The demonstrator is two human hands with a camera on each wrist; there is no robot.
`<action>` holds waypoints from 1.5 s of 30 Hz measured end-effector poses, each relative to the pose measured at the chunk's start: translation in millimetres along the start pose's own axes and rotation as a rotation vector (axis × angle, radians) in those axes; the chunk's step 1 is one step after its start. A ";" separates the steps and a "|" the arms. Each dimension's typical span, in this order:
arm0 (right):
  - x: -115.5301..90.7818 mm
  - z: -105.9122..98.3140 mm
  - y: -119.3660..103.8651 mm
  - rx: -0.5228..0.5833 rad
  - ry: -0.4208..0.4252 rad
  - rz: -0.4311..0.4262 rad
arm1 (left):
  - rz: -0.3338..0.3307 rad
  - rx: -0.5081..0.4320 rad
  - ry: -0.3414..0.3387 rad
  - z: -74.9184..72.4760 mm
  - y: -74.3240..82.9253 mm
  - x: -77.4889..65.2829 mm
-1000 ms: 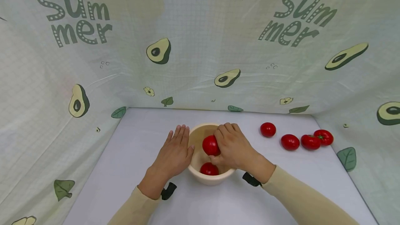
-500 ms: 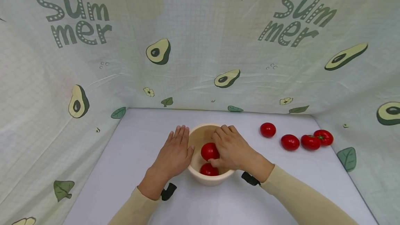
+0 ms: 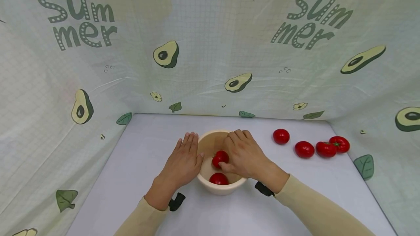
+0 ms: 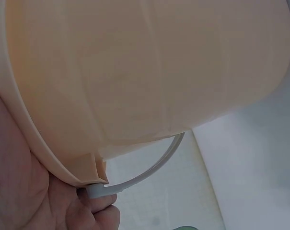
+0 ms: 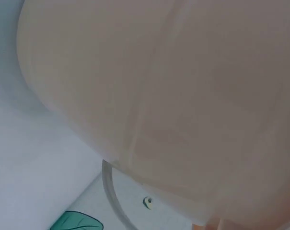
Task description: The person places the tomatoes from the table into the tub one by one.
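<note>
A cream plastic bucket [image 3: 220,188] with a thin pale handle [image 4: 149,171] stands on the table. My left hand [image 3: 184,161] lies with straight fingers against its left rim; in the left wrist view fingertips show by the handle's joint. My right hand [image 3: 246,154] is over the right rim, reaching into the bucket. A red tomato [image 3: 219,157] with its stem showing is inside, the right thumb overlapping its lower right edge. The other right fingers are partly hidden behind the hand. A second tomato [image 3: 219,179] lies at the near side inside. The right wrist view shows mostly bucket wall [image 5: 149,96].
Several more red tomatoes lie to the right: one nearer the bucket [image 3: 281,136], another [image 3: 304,149] beside it, and a touching pair [image 3: 326,149] near the table's right edge. A printed cloth [image 3: 197,79] with avocados encloses the table [image 3: 157,130] at back and sides.
The right hand has lowered the tomato into the bucket and let it go. It sits deeper and has turned, its stem now showing. The left hand has stayed still.
</note>
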State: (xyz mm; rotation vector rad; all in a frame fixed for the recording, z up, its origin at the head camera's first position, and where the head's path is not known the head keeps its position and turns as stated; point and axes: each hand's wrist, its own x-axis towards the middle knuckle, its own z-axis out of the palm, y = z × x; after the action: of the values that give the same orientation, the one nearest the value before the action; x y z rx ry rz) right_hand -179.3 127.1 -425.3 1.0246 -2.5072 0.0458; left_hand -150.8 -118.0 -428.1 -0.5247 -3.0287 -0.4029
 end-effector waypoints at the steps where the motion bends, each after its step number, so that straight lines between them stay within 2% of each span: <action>1: -0.7 -0.5 1.8 0.000 0.021 0.010 | -0.001 -0.002 -0.001 0.2 -0.1 0.0; 5: -5.5 -0.1 19.6 -0.006 0.128 0.062 | -0.007 -0.009 -0.005 1.1 -0.1 0.2; 7: -9.7 1.8 36.5 -0.014 0.176 0.105 | -0.008 -0.010 -0.006 1.2 0.3 0.6; 10: -20.2 8.3 69.9 -0.037 0.202 0.173 | -0.010 -0.013 -0.005 1.4 0.7 0.9; 15: -50.1 25.5 125.5 -0.100 0.135 0.288 | -0.012 -0.010 -0.009 1.7 0.9 0.7; 21: -85.8 41.6 163.3 -0.139 -0.076 0.399 | -0.008 -0.025 -0.012 1.6 0.4 0.0; 27: -106.5 53.2 178.9 -0.134 -0.229 0.471 | -0.005 -0.035 -0.008 1.7 0.1 -0.1; 34: -119.6 71.4 187.9 -0.125 -0.325 0.495 | 0.001 -0.041 0.000 3.5 -0.8 -1.2; 39: -117.6 76.5 186.7 -0.133 -0.331 0.504 | -0.001 -0.045 -0.003 1.9 -0.6 -1.9; 45: -101.5 71.4 177.4 -0.156 -0.248 0.531 | -0.007 -0.041 -0.006 -0.1 -1.6 -2.1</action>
State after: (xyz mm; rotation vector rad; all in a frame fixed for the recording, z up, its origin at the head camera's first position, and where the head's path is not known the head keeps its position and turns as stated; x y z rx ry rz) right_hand -261.5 309.6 -507.8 0.2975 -2.8863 -0.1249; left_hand -149.3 -120.1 -428.6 -0.5184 -3.0353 -0.4657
